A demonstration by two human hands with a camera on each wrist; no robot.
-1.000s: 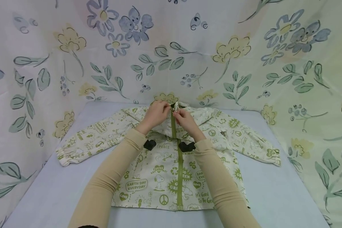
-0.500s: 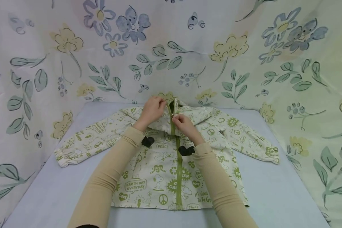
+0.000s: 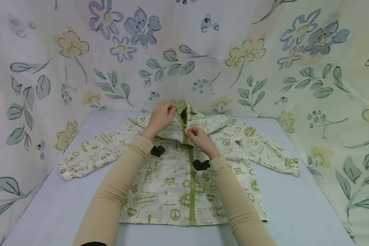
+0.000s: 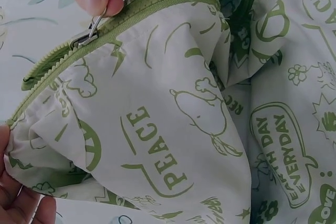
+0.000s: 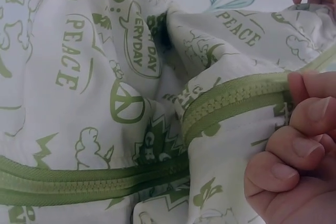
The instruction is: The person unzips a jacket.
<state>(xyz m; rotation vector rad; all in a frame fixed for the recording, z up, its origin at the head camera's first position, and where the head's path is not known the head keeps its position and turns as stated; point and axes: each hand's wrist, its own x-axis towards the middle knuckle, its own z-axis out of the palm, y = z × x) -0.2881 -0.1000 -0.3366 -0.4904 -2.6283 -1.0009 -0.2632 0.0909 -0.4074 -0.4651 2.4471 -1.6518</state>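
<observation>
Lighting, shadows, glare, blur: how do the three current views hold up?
Head: soft, even light, no harsh glare, larger lettering on the jacket readable. Left wrist: dimmer and greyer, shadow in the folds, zip pull easy to make out. Right wrist: also dim, darkest between folds, no obvious motion blur on the right hand.

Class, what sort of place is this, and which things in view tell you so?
Probably a makeshift indoor workspace: a pale flat surface, a flower-patterned cloth hanging behind it and at both sides, and a printed jacket laid out with its sleeves spread. The room beyond is hidden.
</observation>
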